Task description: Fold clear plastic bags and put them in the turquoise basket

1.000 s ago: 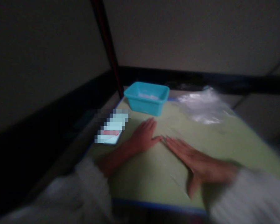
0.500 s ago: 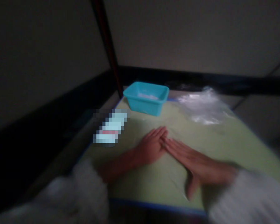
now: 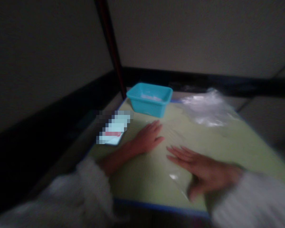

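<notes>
A thin clear plastic bag (image 3: 174, 177) lies flat on the pale yellow-green table (image 3: 137, 180), its outline faint against the surface. My right hand (image 3: 199, 169) rests palm down over its right part, fingers stretched and thumb spread toward me. My left hand (image 3: 148, 137) is palm down above the table, fingers extended, near the bag's far left side; whether it touches the plastic I cannot tell. Neither hand grips anything.
A turquoise plastic basket (image 3: 148, 107) with pale contents stands at the far edge. Crumpled clear plastic bags (image 3: 206, 107) lie at the back right. A lit phone-like screen (image 3: 115, 128), pixelated, lies at the left edge. Walls rise behind and left.
My hands were together at the fingertips and have come apart. The left moved away and slightly left, its thumb now showing; the right moved slightly toward me, its fingers less tightly together.
</notes>
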`<control>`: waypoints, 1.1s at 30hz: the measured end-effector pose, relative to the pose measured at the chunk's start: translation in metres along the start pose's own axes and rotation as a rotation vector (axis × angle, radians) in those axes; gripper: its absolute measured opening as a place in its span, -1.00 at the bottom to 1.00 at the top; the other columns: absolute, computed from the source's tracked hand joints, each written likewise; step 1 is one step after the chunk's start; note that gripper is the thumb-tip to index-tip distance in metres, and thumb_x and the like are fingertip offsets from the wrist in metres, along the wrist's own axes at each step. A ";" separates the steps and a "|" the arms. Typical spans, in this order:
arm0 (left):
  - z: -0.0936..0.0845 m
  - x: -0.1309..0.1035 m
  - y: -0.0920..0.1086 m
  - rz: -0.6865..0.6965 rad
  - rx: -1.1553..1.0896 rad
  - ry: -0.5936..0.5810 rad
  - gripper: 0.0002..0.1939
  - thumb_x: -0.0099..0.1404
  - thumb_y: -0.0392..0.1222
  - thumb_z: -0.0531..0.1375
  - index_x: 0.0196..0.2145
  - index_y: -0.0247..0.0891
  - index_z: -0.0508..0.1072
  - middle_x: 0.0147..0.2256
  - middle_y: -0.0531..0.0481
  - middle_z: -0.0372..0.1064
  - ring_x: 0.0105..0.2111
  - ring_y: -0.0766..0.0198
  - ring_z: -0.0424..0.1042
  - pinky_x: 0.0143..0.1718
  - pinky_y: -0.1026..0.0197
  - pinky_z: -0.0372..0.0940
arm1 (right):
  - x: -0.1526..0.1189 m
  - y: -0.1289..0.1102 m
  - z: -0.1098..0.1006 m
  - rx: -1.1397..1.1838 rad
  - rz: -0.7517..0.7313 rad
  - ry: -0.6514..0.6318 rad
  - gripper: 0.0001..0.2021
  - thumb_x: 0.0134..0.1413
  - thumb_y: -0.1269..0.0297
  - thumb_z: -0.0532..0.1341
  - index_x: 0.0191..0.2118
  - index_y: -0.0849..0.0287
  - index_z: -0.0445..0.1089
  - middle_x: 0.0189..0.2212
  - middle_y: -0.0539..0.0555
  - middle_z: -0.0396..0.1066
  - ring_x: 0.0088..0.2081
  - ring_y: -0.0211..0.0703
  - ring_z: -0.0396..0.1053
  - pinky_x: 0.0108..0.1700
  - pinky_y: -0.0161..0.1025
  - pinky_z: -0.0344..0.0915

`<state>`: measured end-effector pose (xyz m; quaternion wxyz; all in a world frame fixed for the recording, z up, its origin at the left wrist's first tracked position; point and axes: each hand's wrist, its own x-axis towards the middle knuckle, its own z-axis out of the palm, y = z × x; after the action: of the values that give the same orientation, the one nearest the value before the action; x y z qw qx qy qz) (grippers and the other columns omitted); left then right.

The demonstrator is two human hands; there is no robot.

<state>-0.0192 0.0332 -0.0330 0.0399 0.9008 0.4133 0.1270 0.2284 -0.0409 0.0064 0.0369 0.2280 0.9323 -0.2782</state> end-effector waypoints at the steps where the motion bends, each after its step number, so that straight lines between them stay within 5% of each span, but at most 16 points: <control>1: -0.001 0.000 0.001 -0.003 -0.006 -0.005 -0.45 0.35 -0.01 -0.05 0.18 -0.41 0.12 0.26 -0.31 -0.07 0.27 0.08 -0.07 0.25 0.01 -0.10 | 0.000 -0.002 -0.003 0.014 -0.006 -0.016 0.00 -0.10 -0.15 0.26 0.33 0.08 -0.29 0.34 0.18 -0.43 0.32 0.12 -0.42 0.27 0.11 -0.39; 6: -0.003 0.000 0.018 -0.020 -0.058 0.018 -0.42 0.33 -0.02 -0.01 0.19 -0.46 0.10 0.26 -0.31 -0.08 0.28 0.09 -0.11 0.25 0.04 -0.09 | -0.010 -0.007 -0.017 0.055 0.017 0.049 -0.07 0.00 -0.15 0.18 0.33 0.07 -0.33 0.34 0.12 -0.43 0.32 0.08 -0.36 0.28 0.05 -0.27; 10: -0.003 0.002 0.035 0.062 -0.068 0.010 -0.40 0.34 -0.01 -0.02 0.22 -0.43 0.07 0.28 -0.24 -0.14 0.29 0.16 -0.16 0.27 0.10 -0.14 | -0.019 0.010 -0.018 -0.064 0.217 0.208 -0.17 0.15 -0.12 0.03 0.33 0.13 -0.45 0.34 0.15 -0.49 0.31 0.10 -0.40 0.28 0.09 -0.26; 14: 0.000 0.002 0.041 0.138 -0.042 -0.062 -0.39 0.33 0.05 -0.01 0.23 -0.33 0.06 0.29 -0.18 -0.16 0.30 0.16 -0.17 0.27 0.09 -0.16 | -0.022 0.031 -0.008 -0.162 0.380 0.227 -0.15 0.14 -0.18 -0.03 0.34 0.23 -0.42 0.32 0.28 -0.38 0.30 0.16 -0.29 0.27 0.13 -0.18; 24: 0.002 -0.002 0.041 0.121 -0.018 -0.051 -0.40 0.34 0.11 -0.05 0.23 -0.24 0.08 0.29 -0.13 -0.15 0.29 0.09 -0.16 0.25 -0.01 -0.16 | -0.036 0.051 0.000 -0.280 0.424 0.291 -0.20 0.15 -0.19 -0.05 0.34 0.22 -0.27 0.30 0.29 -0.19 0.28 0.15 -0.14 0.24 0.11 -0.02; 33: 0.004 -0.001 0.046 0.077 -0.010 -0.075 -0.28 0.31 0.15 -0.07 0.25 -0.41 -0.01 0.28 -0.23 -0.14 0.29 0.08 -0.17 0.25 0.03 -0.21 | 0.019 0.060 -0.016 -0.280 0.398 0.503 -0.30 0.22 -0.13 -0.18 0.30 0.29 -0.08 0.28 0.28 -0.09 0.29 0.04 -0.13 0.26 0.14 -0.13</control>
<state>0.0150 0.0022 -0.0285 0.0549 0.9199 0.3761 0.0964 0.2393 0.0195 -0.0141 -0.1095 0.4594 0.8787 -0.0700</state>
